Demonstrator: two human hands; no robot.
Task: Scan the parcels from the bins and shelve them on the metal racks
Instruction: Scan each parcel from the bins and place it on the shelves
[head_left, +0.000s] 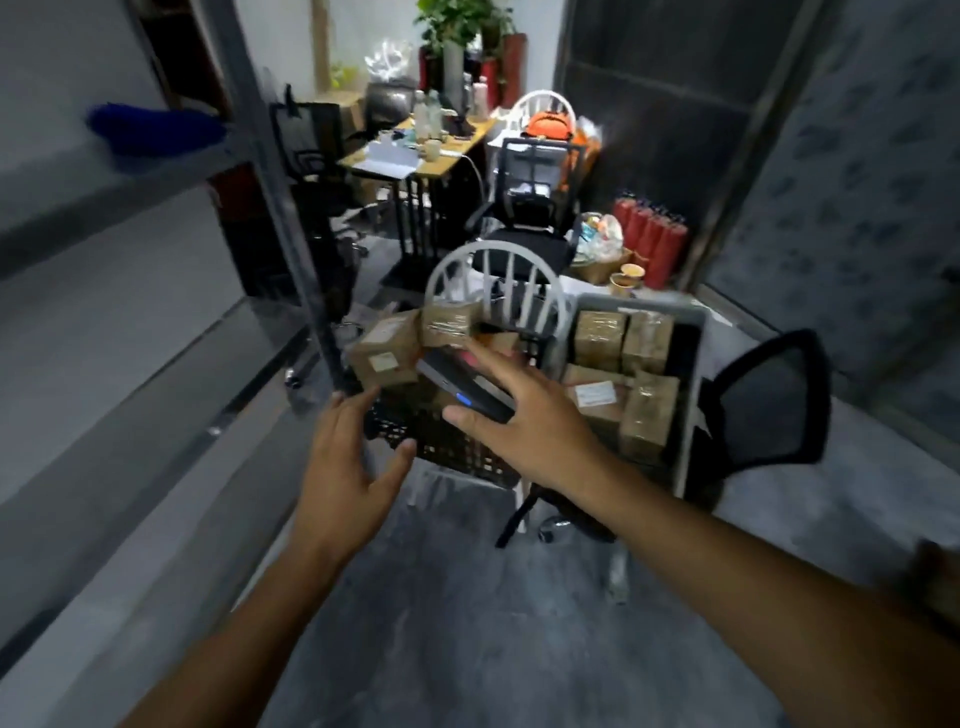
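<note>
A black crate (441, 441) rests on a white chair and holds several brown cardboard parcels (387, 351). To its right a grey bin (691, 384) holds more taped brown parcels (600, 335). My right hand (524, 415) grips a dark handheld scanner (462, 382) with a blue light, held over the crate. My left hand (348, 467) is open with fingers spread, just in front of the crate's near left corner and below the parcels. The grey metal rack (130, 270) runs along the left.
A blue object (156, 130) lies on an upper rack shelf. A black mesh office chair (774, 400) stands right of the grey bin. Beyond are another office chair (524, 228), a cluttered desk (415, 150), red cylinders (654, 234) and plants. Grey floor lies beneath my arms.
</note>
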